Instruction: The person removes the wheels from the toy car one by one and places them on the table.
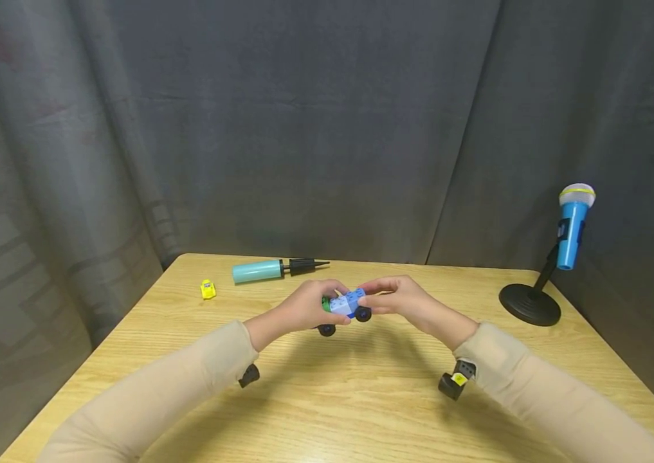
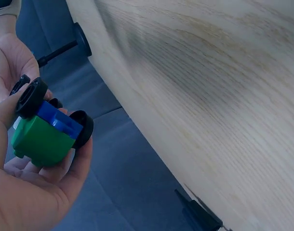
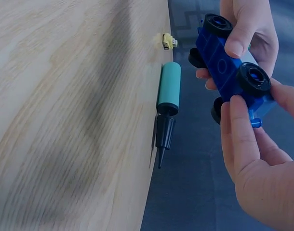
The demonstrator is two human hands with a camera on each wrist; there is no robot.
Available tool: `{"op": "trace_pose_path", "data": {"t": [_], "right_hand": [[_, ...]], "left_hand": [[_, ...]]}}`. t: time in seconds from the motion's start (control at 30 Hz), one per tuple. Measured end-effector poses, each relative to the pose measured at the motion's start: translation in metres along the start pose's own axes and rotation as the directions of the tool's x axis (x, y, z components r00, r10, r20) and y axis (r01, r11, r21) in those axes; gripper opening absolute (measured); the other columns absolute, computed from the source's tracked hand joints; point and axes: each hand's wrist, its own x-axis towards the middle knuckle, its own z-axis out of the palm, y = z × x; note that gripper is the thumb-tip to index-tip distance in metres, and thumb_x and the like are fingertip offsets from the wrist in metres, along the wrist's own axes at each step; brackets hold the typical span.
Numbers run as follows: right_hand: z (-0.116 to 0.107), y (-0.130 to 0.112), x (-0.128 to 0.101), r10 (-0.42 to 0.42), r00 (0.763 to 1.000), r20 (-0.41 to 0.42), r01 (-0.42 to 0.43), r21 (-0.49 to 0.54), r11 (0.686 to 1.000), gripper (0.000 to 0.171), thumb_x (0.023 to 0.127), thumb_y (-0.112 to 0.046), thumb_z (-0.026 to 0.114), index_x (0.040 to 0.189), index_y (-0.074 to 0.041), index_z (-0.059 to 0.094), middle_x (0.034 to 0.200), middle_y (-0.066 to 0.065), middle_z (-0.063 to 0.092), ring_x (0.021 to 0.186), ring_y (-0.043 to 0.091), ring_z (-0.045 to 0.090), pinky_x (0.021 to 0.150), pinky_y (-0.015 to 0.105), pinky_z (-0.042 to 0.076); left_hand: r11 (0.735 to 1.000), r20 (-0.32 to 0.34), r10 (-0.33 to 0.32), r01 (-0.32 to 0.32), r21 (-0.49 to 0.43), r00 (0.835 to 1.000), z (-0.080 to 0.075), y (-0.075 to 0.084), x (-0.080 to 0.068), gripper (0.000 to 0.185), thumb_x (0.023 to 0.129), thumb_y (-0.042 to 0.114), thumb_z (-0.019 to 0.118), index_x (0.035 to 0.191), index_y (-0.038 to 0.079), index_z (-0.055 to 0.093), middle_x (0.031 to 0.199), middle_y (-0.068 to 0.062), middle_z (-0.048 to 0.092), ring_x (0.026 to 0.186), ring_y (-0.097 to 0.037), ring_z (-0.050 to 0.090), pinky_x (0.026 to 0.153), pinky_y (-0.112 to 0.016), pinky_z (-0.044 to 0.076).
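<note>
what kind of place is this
Likely a staged recording booth rather than a home: a grey curtain closes off a bare wooden table, a microphone stands on it, and both hands hold a toy car.

Head view: high up, looking forward and down over the wooden table (image 1: 361,399) toward a dark curtain (image 1: 327,128) — far enough to take in both arms. Left wrist view: very close, low beside the table edge, tipped sideways. Right wrist view: also very close, tipped, facing along the tabletop. Shared by all three — the toy car (image 1: 345,304) (image 2: 46,132) (image 3: 231,67). Shared by head and right wrist — the teal pump (image 1: 271,269) (image 3: 167,103).
</note>
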Motion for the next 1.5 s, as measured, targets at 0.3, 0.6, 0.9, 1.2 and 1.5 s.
{"op": "trace_pose_path", "data": {"t": [0.3,0.6,0.9,1.2,1.5], "right_hand": [[-0.004,0.000,-0.003,0.001,0.997,0.075,-0.003,0.020,1.000,0.060,0.097,-0.032,0.059,0.136,0.010,0.043,0.120,0.022,0.061,0.094,0.023,0.068,0.090,0.038,0.054],[0.009,0.011,-0.003,-0.047,0.990,0.132,0.037,0.075,0.997,0.045,0.093,-0.022,0.066,0.118,0.013,0.054,0.100,0.016,0.071,0.089,0.023,0.071,0.086,0.041,0.056],[0.023,0.009,0.001,-0.070,0.997,0.037,0.067,0.078,0.995,0.035,0.092,-0.019,0.066,0.107,0.012,0.060,0.090,0.013,0.073,0.084,0.026,0.072,0.083,0.042,0.057],[0.032,0.008,0.003,-0.057,0.992,-0.110,0.065,0.078,0.995,0.031,0.090,-0.019,0.069,0.100,0.010,0.064,0.081,0.009,0.072,0.072,0.018,0.070,0.078,0.041,0.058],[0.034,0.009,-0.002,-0.203,0.959,-0.197,0.187,-0.095,0.978,0.026,0.087,-0.016,0.073,0.089,0.010,0.069,0.077,0.017,0.073,0.066,0.024,0.071,0.065,0.037,0.059]], "left_hand": [[0.989,-0.013,-0.080,0.078,-0.129,0.997,-0.002,-0.003,-0.003,0.042,0.087,0.026,0.074,0.123,0.010,0.061,0.115,-0.012,0.067,0.094,-0.019,0.066,0.074,-0.029,0.055],[0.942,-0.038,-0.213,0.195,-0.273,0.976,-0.001,-0.009,-0.005,0.044,0.085,0.027,0.075,0.122,0.008,0.060,0.123,-0.016,0.065,0.113,-0.027,0.062,0.090,-0.038,0.052],[0.912,-0.007,-0.265,0.248,-0.328,0.964,0.000,-0.013,-0.003,0.047,0.084,0.029,0.076,0.121,0.005,0.058,0.118,-0.016,0.067,0.099,-0.021,0.067,0.082,-0.036,0.055],[0.921,-0.037,-0.267,0.244,-0.303,0.963,0.005,-0.016,-0.003,0.045,0.085,0.033,0.074,0.120,0.009,0.058,0.126,-0.016,0.063,0.113,-0.028,0.061,0.087,-0.039,0.052],[0.954,-0.060,-0.215,0.196,-0.228,0.975,0.006,-0.007,-0.006,0.044,0.090,0.030,0.070,0.121,0.003,0.057,0.126,-0.020,0.062,0.116,-0.030,0.061,0.087,-0.039,0.054]]}}
